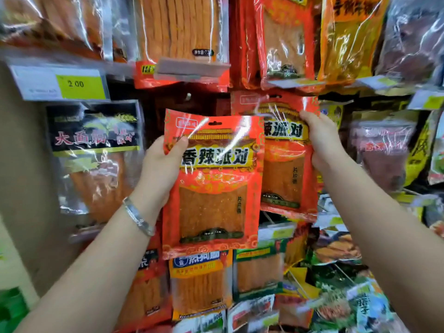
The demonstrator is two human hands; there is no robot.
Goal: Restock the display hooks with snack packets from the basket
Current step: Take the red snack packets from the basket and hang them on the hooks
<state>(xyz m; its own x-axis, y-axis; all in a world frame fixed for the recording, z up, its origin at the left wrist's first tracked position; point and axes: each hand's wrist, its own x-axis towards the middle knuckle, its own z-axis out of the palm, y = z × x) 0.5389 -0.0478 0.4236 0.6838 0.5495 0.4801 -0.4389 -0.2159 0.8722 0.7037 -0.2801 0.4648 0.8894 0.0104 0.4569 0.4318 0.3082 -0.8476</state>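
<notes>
My left hand (160, 164) grips a red snack packet (212, 188) by its left edge, thumb on the front near the top corner, holding it upright before the display. Behind it and to the right hangs a matching red packet (286, 164); my right hand (322, 140) holds its right edge, fingers curled behind. A bare hook tip (188, 96) shows in the dark gap above the left packet. The basket is out of sight.
Hanging snack packets crowd the rack: orange ones above (177, 27), a black-labelled one at left (93, 150), more below (199, 282) and at right (382, 150). A yellow price tag reading 2.00 (79, 84) sits upper left. A beige wall borders the left.
</notes>
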